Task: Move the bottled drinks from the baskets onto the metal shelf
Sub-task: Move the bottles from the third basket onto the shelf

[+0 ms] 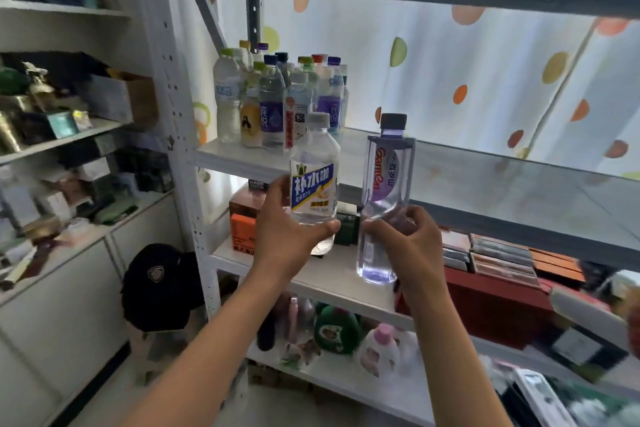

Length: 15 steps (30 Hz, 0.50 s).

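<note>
At the far left, cluttered side shelves (69,135) are carrying boxes and small items, and a dark cap (156,284) is hanging low beside the white upright of the metal shelf (485,191). On the left end of that shelf's middle board, a cluster of bottled drinks (277,100) is standing upright, packed closely together, with caps of green, blue, purple and red.

Just right of and nearer than the cluster, the left hand (287,236) is gripping the lower part of a clear bottle with a blue and yellow label (314,177), its fingers and thumb curling round the base. The bottle is standing upright in the air, in front of the shelf edge, its grey cap level with the board.

Right of it, close but apart, the right hand (405,246) is wrapping round the lower half of a tall clear bottle with a purple label (384,191) and a dark cap, also upright and in front of the shelf edge.

Farther right, the middle board is showing bare, with a dotted curtain (485,80) behind. On the board below, flat boxes (502,256) are lying in stacks.
</note>
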Each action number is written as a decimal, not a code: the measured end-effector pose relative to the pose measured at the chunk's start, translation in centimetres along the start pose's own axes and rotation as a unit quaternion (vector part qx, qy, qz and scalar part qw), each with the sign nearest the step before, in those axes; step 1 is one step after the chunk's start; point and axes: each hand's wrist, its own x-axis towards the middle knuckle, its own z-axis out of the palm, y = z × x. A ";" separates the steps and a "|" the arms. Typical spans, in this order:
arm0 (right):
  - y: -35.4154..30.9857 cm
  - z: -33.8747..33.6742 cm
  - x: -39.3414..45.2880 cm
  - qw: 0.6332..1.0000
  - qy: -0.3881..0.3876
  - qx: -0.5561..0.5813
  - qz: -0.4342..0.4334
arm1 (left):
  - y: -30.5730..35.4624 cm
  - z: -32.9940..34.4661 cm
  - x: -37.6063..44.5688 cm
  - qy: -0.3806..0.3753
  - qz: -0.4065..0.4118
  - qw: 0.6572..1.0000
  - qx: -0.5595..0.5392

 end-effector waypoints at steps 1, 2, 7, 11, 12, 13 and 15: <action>0.0 0.5 0.9 1.000 0.005 -0.005 -0.004 | -0.3 0.2 1.1 0.000 0.004 1.000 -0.005; 0.0 1.0 1.6 1.000 0.009 -0.009 -0.006 | -0.6 0.3 2.0 -0.001 0.008 1.000 -0.009; -0.7 4.2 6.3 0.999 0.035 -0.020 -0.018 | -1.5 1.0 7.1 -0.019 0.007 0.999 -0.026; -0.6 5.7 10.3 0.997 0.059 -0.012 -0.045 | -2.1 2.0 10.6 -0.016 0.012 0.999 -0.030; -0.6 5.8 11.1 0.997 0.063 -0.007 -0.045 | -2.2 2.4 11.1 -0.019 0.010 0.999 -0.028; -0.5 5.9 12.0 0.997 0.066 -0.001 -0.044 | -2.3 2.9 11.7 -0.019 0.008 0.999 -0.028; -0.1 5.8 14.0 0.997 0.068 0.004 -0.047 | -2.6 4.4 12.8 -0.017 0.007 1.000 -0.022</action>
